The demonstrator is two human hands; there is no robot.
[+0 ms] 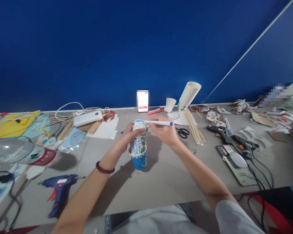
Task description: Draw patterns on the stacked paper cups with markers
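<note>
In the middle of the table stands a stack of paper cups [138, 147], patterned with blue scale-like lines above and a solid blue cup at the bottom. My left hand [127, 136] is closed around the left side of the upper cup, its thumb lying across the front. My right hand [164, 131] pinches a white marker pen [160, 123] with a blue end. The pen lies nearly level, its left tip at the upper cup's top. A blue thing, perhaps a pen cap, shows partly behind my left hand.
Behind stand a lit phone [143, 101], a tall paper-cup stack [189, 94] and a single white cup [170, 104]. Scissors [183, 132] and wooden sticks [194, 130] lie to the right. A glue gun [60, 190] and plastic bottle [24, 151] lie left; cabled glue guns [245, 146] lie right.
</note>
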